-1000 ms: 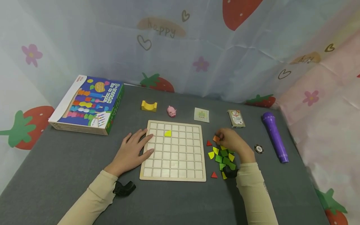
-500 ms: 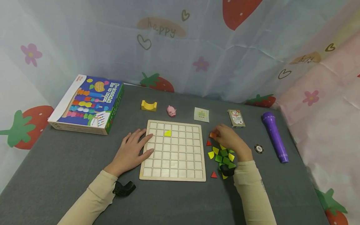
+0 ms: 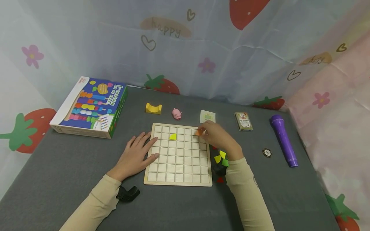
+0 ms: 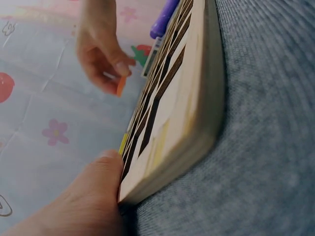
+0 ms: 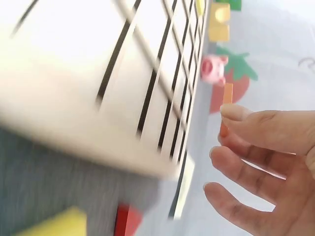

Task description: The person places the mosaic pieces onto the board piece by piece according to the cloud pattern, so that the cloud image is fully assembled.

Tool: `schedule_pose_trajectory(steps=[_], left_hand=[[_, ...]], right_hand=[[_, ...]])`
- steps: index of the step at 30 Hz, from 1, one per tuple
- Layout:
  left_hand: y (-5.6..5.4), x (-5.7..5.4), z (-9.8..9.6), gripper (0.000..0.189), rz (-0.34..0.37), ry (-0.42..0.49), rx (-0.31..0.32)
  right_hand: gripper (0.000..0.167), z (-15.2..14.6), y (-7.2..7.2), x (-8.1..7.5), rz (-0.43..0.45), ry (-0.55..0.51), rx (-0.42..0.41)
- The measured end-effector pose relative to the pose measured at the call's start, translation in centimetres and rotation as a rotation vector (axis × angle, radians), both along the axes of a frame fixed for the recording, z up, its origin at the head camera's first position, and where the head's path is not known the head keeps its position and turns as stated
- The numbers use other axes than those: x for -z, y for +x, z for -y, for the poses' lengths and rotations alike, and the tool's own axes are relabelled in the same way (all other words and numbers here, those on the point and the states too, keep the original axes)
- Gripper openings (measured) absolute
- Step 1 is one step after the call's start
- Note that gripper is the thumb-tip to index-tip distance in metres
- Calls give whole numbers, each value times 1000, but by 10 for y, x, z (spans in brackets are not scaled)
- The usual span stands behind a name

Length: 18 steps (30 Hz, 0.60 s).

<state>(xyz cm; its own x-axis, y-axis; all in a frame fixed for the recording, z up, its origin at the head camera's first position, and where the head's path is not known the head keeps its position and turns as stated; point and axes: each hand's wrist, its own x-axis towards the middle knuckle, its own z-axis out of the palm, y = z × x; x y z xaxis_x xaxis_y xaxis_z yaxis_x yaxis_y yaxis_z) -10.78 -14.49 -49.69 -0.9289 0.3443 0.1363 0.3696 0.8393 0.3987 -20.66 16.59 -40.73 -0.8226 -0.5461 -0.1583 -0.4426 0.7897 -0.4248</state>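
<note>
A wooden grid board (image 3: pixel 179 160) lies on the table, with one yellow tile (image 3: pixel 172 137) in a cell of its upper part. My left hand (image 3: pixel 134 155) rests with spread fingers on the board's left edge. Between thumb and fingers my right hand (image 3: pixel 218 136) pinches a thin orange tile (image 5: pixel 228 93), held above the board's upper right corner. Beneath and beside the right wrist lie yellow tiles (image 3: pixel 222 154), a green tile (image 3: pixel 225 162) and red triangles (image 3: pixel 220 180); the forearm hides the rest of that pile.
Behind the board sit a yellow arched block (image 3: pixel 153 108), a pink pig figure (image 3: pixel 176 114) and a pattern card (image 3: pixel 207 115), partly covered by the right hand. Rightward are a card box (image 3: pixel 243 121), a round chip (image 3: pixel 267 152) and a purple microphone-shaped tube (image 3: pixel 284 141). A game box (image 3: pixel 89 107) stands far left.
My right hand has carried the orange tile leftward from the pile, over the board's upper right corner. The left hand keeps its place on the board's edge.
</note>
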Motion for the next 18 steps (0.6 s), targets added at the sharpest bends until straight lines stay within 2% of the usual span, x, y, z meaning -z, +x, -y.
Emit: schedule_pose_trajectory(steps=[5, 10, 18], left_hand=[[1, 0, -1, 61, 18, 12, -12], [0, 0, -1, 48, -3, 29, -40], [-1, -1, -1, 47, -28, 17, -23]], right_hand=[[25, 22, 1, 2, 10, -19, -60], [24, 39, 1, 4, 10, -5, -97], [22, 51, 3, 11, 11, 9, -105]])
